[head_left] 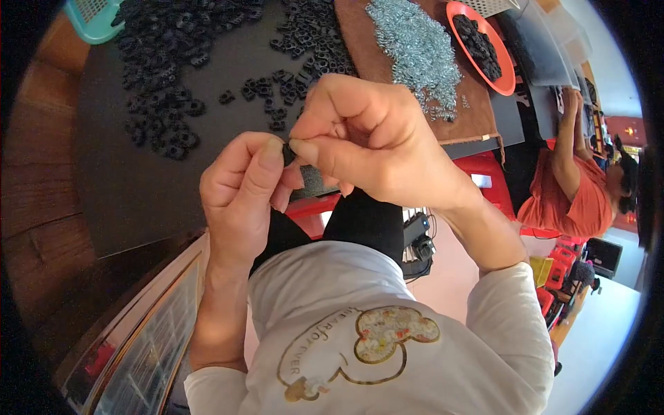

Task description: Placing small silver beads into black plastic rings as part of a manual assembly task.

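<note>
Between my two hands, over the table's near edge, is a small black plastic piece (288, 153), mostly covered by my fingertips. My left hand (242, 176) pinches it between thumb and fingers. From the other side my right hand (370, 135) closes thumb and forefinger on it; whether a second small part is in that pinch is hidden. Just beyond my hands lie loose small black plastic parts (280, 86). A larger heap of black pieces (166, 41) spreads on the left. Small silvery metal springs (415, 52) form a pile on a brown cloth (360, 34).
An orange-red oval tray (506, 81) of black parts stands right of the springs. A turquoise plastic basket (97, 31) sits at the far left on the dark table (138, 200). To the right, a person in an orange-red shirt (567, 197) sits with arms on the table.
</note>
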The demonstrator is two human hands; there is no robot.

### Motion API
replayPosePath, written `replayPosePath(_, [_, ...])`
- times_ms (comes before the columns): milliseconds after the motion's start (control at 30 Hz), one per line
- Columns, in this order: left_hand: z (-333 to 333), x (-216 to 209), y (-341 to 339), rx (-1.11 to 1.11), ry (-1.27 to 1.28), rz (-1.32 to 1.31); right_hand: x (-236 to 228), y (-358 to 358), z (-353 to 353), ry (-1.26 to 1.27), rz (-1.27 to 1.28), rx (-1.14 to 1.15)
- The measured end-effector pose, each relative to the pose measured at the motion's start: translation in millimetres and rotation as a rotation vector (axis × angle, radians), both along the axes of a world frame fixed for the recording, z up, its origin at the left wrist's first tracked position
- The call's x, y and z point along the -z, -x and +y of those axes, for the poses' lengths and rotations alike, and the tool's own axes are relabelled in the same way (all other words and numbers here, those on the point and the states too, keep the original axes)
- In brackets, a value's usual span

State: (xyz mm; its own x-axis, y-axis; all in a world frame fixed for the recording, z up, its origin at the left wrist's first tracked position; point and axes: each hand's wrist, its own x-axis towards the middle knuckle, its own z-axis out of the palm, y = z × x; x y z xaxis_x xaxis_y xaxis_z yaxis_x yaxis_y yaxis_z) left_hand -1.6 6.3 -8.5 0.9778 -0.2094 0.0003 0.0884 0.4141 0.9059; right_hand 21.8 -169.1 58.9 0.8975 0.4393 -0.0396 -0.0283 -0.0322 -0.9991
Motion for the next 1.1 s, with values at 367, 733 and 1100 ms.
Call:
replayPosePath(367, [-3.0, -6.3, 0.0, -0.018, -0.006, 0.018, 10.1, 3.9, -0.1, 0.110, -0.230, 0.001])
replayPosePath(733, [-5.4, -2.0, 3.3, -0.060, -0.081, -0.049, 12.7, 7.4, 1.3, 0.065, -0.200, 0.063])
replayPosePath(1100, [-8.7, -0.3, 6.9, -0.115, -0.103, -0.053, 6.9, 7.0, 2.9, 0.048, -0.085, 0.077])
